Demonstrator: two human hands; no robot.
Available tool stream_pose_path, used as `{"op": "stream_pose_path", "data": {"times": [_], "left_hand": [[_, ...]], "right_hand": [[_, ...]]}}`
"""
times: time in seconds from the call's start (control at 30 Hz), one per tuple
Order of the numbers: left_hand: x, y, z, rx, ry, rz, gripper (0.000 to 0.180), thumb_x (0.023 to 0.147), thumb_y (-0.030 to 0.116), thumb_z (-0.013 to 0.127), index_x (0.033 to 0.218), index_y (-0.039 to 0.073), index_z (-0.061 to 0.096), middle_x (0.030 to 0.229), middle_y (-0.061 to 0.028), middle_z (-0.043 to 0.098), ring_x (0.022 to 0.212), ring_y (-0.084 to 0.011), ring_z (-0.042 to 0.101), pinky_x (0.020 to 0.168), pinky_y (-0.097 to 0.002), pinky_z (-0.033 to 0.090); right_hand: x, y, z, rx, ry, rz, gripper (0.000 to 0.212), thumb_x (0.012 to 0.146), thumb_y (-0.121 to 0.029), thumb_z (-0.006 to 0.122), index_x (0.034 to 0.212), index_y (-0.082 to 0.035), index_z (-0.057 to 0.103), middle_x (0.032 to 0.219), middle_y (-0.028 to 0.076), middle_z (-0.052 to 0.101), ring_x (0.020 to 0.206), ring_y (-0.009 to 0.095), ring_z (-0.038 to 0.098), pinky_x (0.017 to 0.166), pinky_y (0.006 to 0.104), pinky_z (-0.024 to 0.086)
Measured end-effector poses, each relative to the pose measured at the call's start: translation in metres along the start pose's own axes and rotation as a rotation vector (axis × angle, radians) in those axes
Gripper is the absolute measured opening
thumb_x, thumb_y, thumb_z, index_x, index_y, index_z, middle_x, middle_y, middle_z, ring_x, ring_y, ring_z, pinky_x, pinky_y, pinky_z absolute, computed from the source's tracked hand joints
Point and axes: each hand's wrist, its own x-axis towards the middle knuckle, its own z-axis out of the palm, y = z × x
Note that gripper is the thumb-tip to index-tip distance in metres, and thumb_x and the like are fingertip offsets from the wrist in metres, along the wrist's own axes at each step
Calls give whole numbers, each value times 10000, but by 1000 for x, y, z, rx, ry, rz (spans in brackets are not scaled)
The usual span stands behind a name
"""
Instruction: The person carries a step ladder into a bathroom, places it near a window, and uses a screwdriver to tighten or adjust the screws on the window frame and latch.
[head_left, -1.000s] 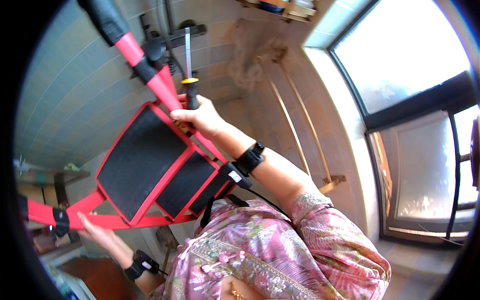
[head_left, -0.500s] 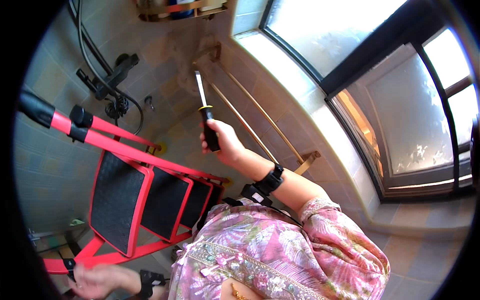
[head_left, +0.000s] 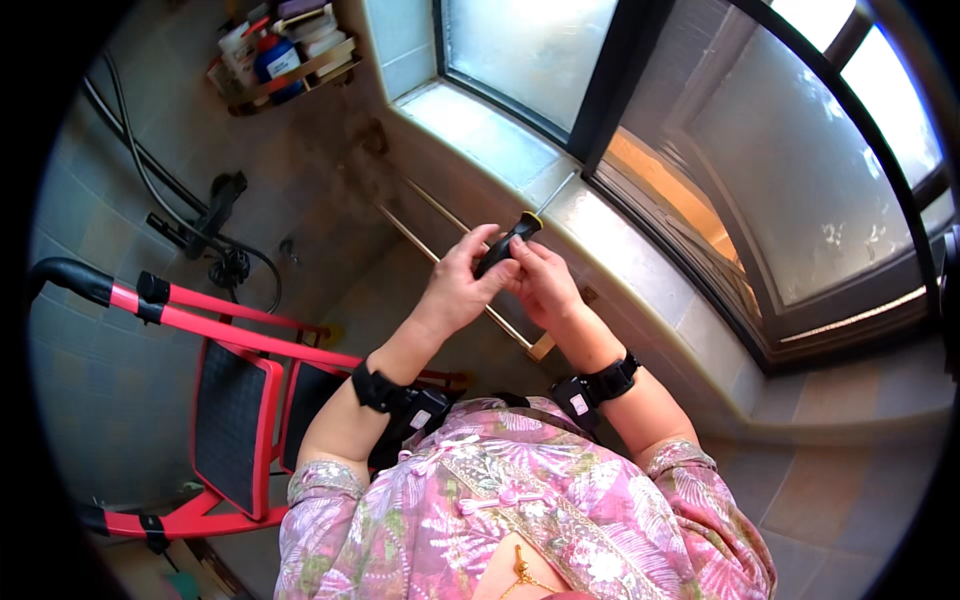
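Note:
Both of my hands are together on a screwdriver point(head_left: 508, 246) with a black handle, a yellow collar and a thin metal shaft. Its tip points up and to the right, toward the window sill. My left hand point(head_left: 460, 275) closes round the lower end of the handle from the left. From the other side my right hand point(head_left: 543, 281) grips the handle with thumb and fingers, just below the collar. Part of the handle is hidden by my fingers.
A red folding stepladder point(head_left: 240, 440) with black treads stands on the left. A gold towel rail point(head_left: 455, 273) runs along the wall under the tiled sill point(head_left: 490, 145) and dark-framed window point(head_left: 610, 110). Bottles fill a corner shelf point(head_left: 290, 84); a black shower fitting point(head_left: 213, 215) hangs below.
My left hand has come up from beside the ladder to the screwdriver. My right hand has moved right, and the screwdriver now tilts right. The view has shifted toward the window.

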Motion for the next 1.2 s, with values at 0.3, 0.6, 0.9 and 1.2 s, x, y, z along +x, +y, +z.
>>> {"op": "stream_pose_path", "data": {"times": [0.3, 0.6, 0.9, 1.2], "left_hand": [[28, 11, 20, 524, -101, 171, 482, 750, 310, 606, 1108, 18, 470, 972, -201, 561, 900, -359, 543, 752, -377, 450], [44, -16, 25, 436, -43, 154, 376, 785, 281, 530, 1064, 31, 503, 918, -216, 574, 847, -368, 556, 713, -406, 459], [51, -27, 17, 374, -14, 191, 362, 785, 273, 527, 1057, 34, 504, 910, -213, 575, 829, -370, 560, 706, -411, 460], [55, -40, 15, 320, -11, 211, 371, 785, 271, 533, 1060, 24, 501, 913, -224, 569, 834, -373, 557, 711, -406, 462]], "right_hand": [[20, -5, -32, 24, 38, 89, 266, 885, -304, 433, 943, -67, 540, 840, 35, 590, 753, 136, 575, 676, 266, 468], [24, -12, -22, -66, 236, 110, 303, 895, -373, 379, 870, -109, 526, 739, -1, 557, 652, 108, 525, 511, 229, 400], [34, -7, -15, -116, 282, 64, 282, 886, -356, 409, 861, -100, 523, 763, 21, 556, 661, 127, 528, 567, 253, 431], [41, -2, -14, -179, 357, 50, 269, 878, -354, 425, 859, -109, 534, 758, 0, 560, 646, 104, 522, 553, 232, 419]]}}
